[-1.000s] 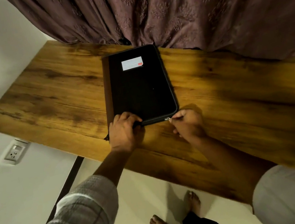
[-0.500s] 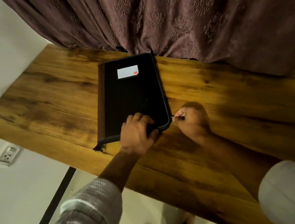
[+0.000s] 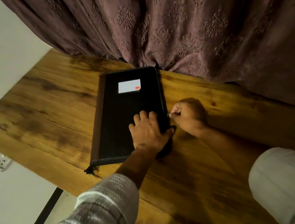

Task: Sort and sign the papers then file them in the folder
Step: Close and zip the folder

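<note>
A black zippered folder (image 3: pixel 123 116) with a brown spine on its left side lies flat on the wooden table (image 3: pixel 45 118). A white label (image 3: pixel 129 85) sits near its far end. My left hand (image 3: pixel 148 129) presses down on the folder's near right corner, thumb wrapped over the edge. My right hand (image 3: pixel 187 115) is just right of the folder and pinches the small metal zipper pull (image 3: pixel 168 115) on the right side. No papers are visible.
A mauve patterned curtain (image 3: pixel 185 16) hangs along the table's far edge, touching the folder's far end. A white wall with a socket (image 3: pixel 1 163) is to the left. The table's near edge runs diagonally below my arms.
My right hand has drawn the zipper pull from the near edge around the corner and up the folder's right side. My left hand shifted right to the folder's near right corner.
</note>
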